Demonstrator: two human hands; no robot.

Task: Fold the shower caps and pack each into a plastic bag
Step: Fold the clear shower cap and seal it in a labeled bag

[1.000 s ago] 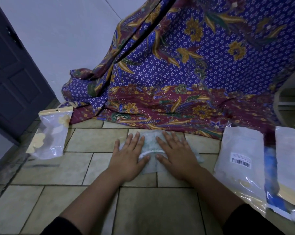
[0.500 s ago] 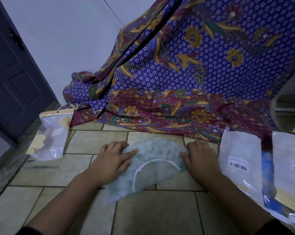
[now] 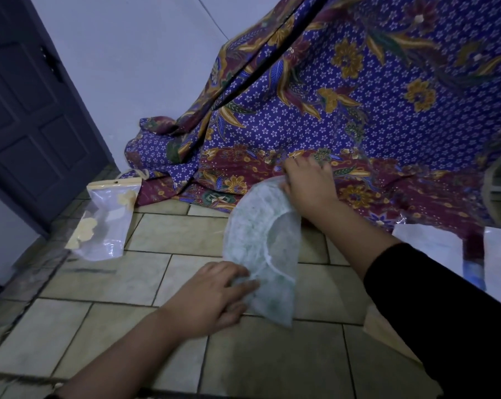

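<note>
Shower cap [image 3: 260, 243], folded to a half-moon, hangs stretched between both hands over the tiled floor [image 3: 145, 286]; whether its lower corner touches the tiles I cannot tell. Nearest, the left hand [image 3: 214, 295] has its fingers curled over the cap's lower edge, thumb beneath. Farther off, the right hand [image 3: 306, 185] pinches the upper end, fingers bunched. It looks feather-light: thin, limp film with an elastic band (the pale arc across it), likely slippery and apt to spring open, so take it at the gathered edge and press each fold flat. To the left a plastic bag [image 3: 108, 226] with a yellow header lies on the tiles; beyond, patterned cloth [image 3: 358, 110] drapes down.
</note>
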